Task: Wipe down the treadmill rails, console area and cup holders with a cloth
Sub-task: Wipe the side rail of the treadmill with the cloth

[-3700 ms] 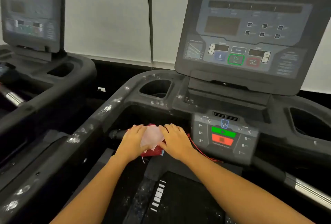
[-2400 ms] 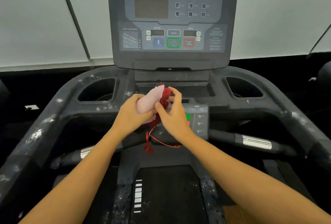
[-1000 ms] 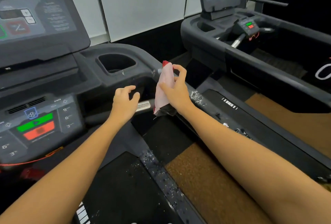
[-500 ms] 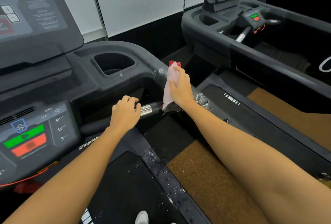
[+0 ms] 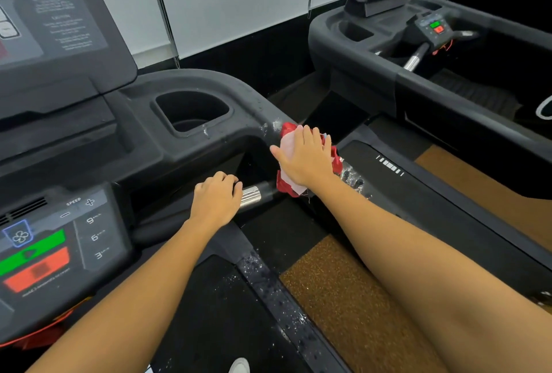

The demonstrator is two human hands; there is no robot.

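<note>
My right hand (image 5: 306, 159) lies flat on a pink and red cloth (image 5: 287, 144), pressing it onto the treadmill's right side rail (image 5: 251, 104) where the rail bends down. White smears (image 5: 276, 126) show on the rail just above the cloth. My left hand (image 5: 216, 198) is wrapped around the front handlebar (image 5: 254, 195), beside its metal grip. The right cup holder (image 5: 191, 113) sits up and to the left of the cloth. The console screen (image 5: 53, 29) and the button panel (image 5: 53, 241) fill the left side.
A second treadmill (image 5: 418, 44) stands to the right across a narrow gap. Brown matting (image 5: 343, 289) lies between the two machines. The black deck edge (image 5: 268, 286) below the cloth is speckled with white droplets. A grey wall is behind.
My view has turned from the console centre to the right rail. The right hand carried the cloth there and now presses it flat. The left hand let go of the cloth and took the handlebar.
</note>
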